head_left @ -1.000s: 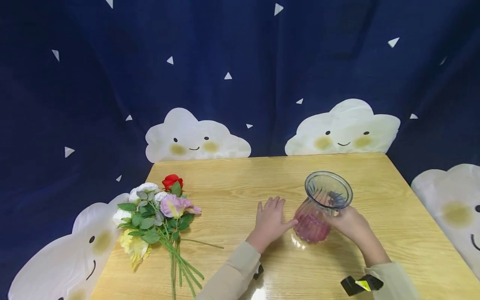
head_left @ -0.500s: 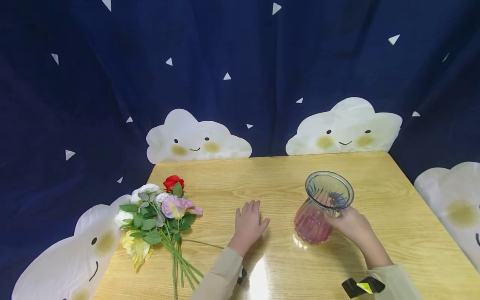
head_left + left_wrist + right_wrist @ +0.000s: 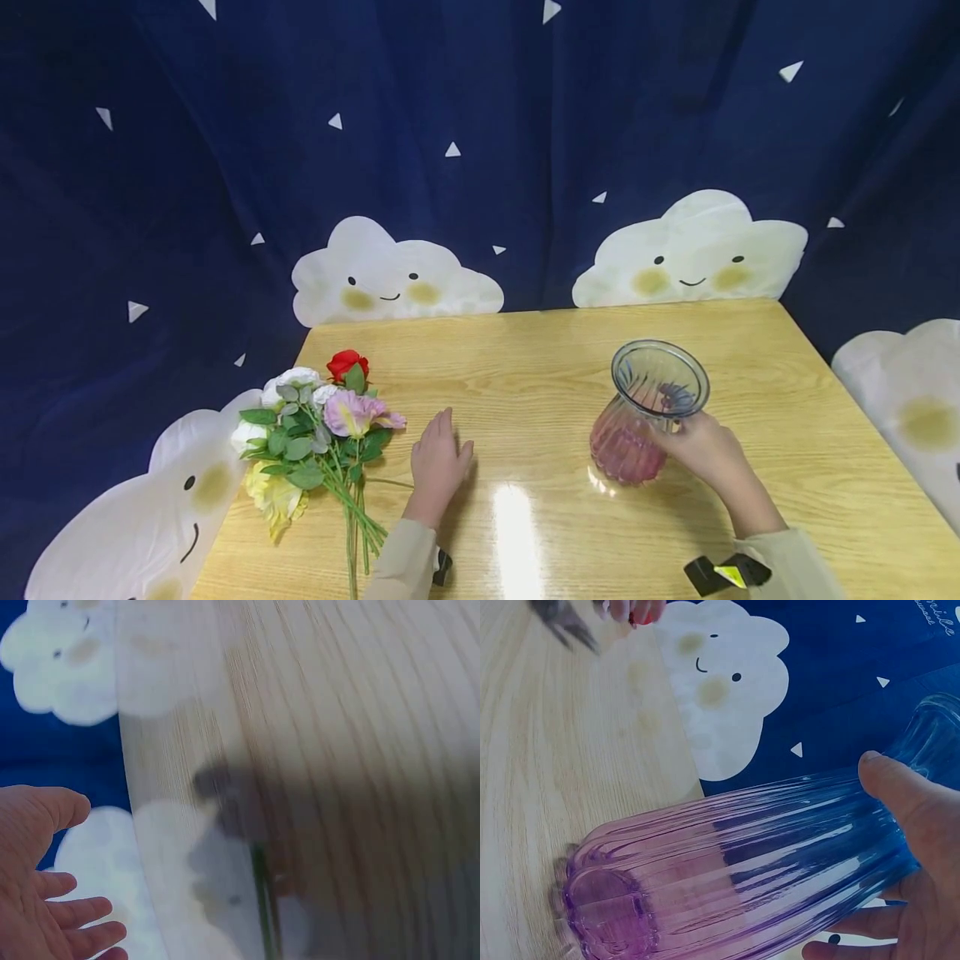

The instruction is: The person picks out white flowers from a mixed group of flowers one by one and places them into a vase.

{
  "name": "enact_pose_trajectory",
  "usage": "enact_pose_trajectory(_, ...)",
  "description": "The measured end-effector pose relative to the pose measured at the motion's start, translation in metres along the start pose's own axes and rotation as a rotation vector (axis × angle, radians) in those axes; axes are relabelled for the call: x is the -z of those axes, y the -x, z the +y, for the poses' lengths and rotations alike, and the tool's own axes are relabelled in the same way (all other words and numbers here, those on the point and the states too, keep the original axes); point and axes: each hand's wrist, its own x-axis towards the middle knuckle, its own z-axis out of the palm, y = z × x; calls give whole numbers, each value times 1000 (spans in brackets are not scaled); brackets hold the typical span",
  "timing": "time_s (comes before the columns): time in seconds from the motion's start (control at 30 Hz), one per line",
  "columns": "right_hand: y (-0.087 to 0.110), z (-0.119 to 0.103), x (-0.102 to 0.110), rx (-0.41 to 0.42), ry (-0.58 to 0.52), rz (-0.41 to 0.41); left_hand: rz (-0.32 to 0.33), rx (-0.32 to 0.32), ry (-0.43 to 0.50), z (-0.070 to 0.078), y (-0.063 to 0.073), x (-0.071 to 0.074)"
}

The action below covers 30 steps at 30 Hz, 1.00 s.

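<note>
Steadying ribbed glass vase (image 3: 632, 437) at 4 o'clock w/ R hand (image 3: 701, 450) clamped high on it, prob. at flower-picking step w/ L hand (image 3: 437, 468) near mixed bouquet (image 3: 321, 442) at 8 o'clock, fingers straight, gripping nothing, next needing a stem (image 3: 351, 542) pinch.

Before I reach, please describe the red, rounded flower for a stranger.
On the pale wooden table, at left, lies a leafy flower bunch. At its far edge, the red, rounded flower is the only red one among white, lilac and yellow.
</note>
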Motion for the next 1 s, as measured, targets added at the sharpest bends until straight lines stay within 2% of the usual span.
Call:
enact_pose_trajectory(0.17, 1, 1, -1, 0, -10, -2, 59, 73, 8, -25, 5, 8)
enact_pose_trajectory(0.43, -1, 1, 0, -9, -29, -9, 159, 145, -1, -59, 20, 19)
enact_pose_trajectory(0.7, -2, 1, 0, -8, -41, -13, 177, 278, 42, -89, 32, 32)
enact_pose_trajectory(0.77, -2, 1, 0, -6, -44, -11, 218, 301, 46, -94, 34, 34)
enact_pose_trajectory(0.93, -1, 1, 0, 2, -37, -7, 373, 363, 32, -99, 40, 36)
enact_pose_trajectory(1.0, -1, 1, 0, 2, -35, -9, 411, 390, 22, -102, 42, 36)
